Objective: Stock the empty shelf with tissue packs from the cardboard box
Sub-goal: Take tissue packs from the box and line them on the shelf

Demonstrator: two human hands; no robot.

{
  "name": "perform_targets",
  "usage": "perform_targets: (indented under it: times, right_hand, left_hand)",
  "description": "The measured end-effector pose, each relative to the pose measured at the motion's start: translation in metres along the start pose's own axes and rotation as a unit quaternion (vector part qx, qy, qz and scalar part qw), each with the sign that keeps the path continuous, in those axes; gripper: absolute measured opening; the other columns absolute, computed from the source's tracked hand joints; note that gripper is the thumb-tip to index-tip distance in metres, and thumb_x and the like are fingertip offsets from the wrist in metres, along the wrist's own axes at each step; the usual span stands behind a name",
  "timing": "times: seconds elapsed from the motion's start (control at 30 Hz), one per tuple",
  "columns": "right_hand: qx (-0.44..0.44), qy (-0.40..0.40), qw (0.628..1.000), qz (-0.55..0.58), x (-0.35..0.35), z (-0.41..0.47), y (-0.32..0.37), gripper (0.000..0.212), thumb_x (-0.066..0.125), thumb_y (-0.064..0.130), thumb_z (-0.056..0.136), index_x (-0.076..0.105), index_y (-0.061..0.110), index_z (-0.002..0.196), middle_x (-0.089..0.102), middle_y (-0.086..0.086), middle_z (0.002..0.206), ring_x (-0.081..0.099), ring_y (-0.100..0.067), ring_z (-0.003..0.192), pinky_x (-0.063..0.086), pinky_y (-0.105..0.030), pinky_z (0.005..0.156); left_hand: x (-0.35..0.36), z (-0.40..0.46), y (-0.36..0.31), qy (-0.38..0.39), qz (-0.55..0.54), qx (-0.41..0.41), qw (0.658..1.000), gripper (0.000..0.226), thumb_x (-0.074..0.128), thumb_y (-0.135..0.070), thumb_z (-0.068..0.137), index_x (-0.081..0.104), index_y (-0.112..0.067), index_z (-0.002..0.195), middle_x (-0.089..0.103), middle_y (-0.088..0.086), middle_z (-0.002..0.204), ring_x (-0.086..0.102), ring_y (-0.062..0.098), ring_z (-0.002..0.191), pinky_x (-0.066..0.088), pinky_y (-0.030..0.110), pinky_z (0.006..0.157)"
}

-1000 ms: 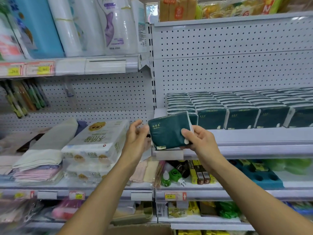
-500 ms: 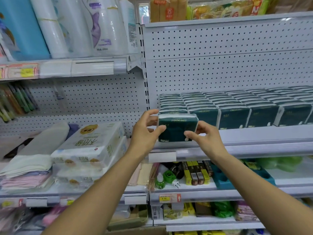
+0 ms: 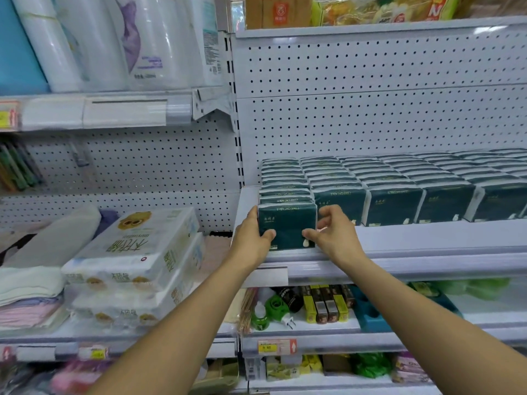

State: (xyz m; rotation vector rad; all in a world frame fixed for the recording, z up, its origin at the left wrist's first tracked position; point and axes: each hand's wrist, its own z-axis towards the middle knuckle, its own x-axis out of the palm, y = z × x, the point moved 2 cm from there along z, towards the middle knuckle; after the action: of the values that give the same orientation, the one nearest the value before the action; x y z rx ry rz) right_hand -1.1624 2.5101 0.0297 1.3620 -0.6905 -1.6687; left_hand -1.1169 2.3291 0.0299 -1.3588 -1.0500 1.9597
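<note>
Two hands are up at the shelf (image 3: 427,238), both on one dark green tissue pack (image 3: 286,226). That pack stands upright at the shelf's front left corner, at the head of the leftmost row. The left hand (image 3: 252,238) grips its left side, thumb curled across the front face and the other fingers hidden behind it. The right hand (image 3: 335,236) holds the right side, thumb tip pressed on the front near the lower right corner, its other fingers curled at the pack's right edge.

Behind it the stocked packs (image 3: 393,205) run toward the pegboard back wall (image 3: 370,109) in rows; I count six pack fronts facing out, this one included, with the row at the far right cut off by the frame edge. How many packs stand in each row I cannot tell.

Half a second ago the pack was tipped and held just above the front lip; now it sits squarely on the shelf, further in, against the pack behind it. A second ago it was in the air, turned at an angle.

On the neighbouring shelf to the left lie two white bundled tissue packages (image 3: 134,252), one stacked on the other.
</note>
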Motion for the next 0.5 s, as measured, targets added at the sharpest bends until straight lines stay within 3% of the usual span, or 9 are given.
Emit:
perform_targets:
  times: [0.07,0.2,0.37,0.5]
  right_hand:
    - [-0.014,-0.003,1.000,-0.010,0.001,0.003,0.001,0.039,0.076,0.022,0.082,0.053,0.016,0.113,0.061,0.002,0.099,0.060,-0.019,0.091,0.050,-0.036,0.081]
    - [-0.038,-0.007,0.999,-0.033,-0.001,0.004,0.004,0.026,0.075,0.021,0.083,0.059,0.018,0.104,0.064,0.003,0.098,0.059,-0.015,0.088,0.044,-0.028,0.076]
    - [-0.033,-0.004,0.998,-0.049,0.000,-0.001,0.002,0.031,0.072,0.027,0.084,0.057,0.019,0.110,0.063,0.001,0.108,0.060,-0.016,0.092,0.051,-0.039,0.083]
    - [-0.037,-0.030,0.995,-0.088,-0.001,-0.019,0.005,0.060,0.066,0.037,0.088,0.042,0.015,0.139,0.047,-0.006,0.138,0.045,-0.022,0.125,0.043,-0.042,0.101]
  left_hand:
    - [0.002,0.000,-0.004,-0.017,0.008,0.006,1.000,0.048,0.061,-0.013,0.093,0.046,-0.026,0.137,0.064,0.001,0.124,0.060,0.021,0.111,0.048,0.036,0.098]
    - [0.005,-0.001,-0.007,-0.046,0.017,0.012,0.999,0.044,0.062,-0.012,0.092,0.050,-0.023,0.133,0.067,0.002,0.119,0.062,0.023,0.107,0.048,0.028,0.089]
    - [0.003,-0.005,-0.006,-0.041,0.027,0.019,0.999,0.048,0.063,-0.017,0.093,0.045,-0.022,0.137,0.063,0.001,0.126,0.058,0.023,0.114,0.041,0.024,0.085]
    - [-0.004,-0.011,-0.004,-0.012,0.046,0.012,0.999,0.081,0.066,-0.033,0.092,0.016,-0.023,0.155,0.033,0.000,0.157,0.034,0.022,0.141,0.034,0.037,0.108]
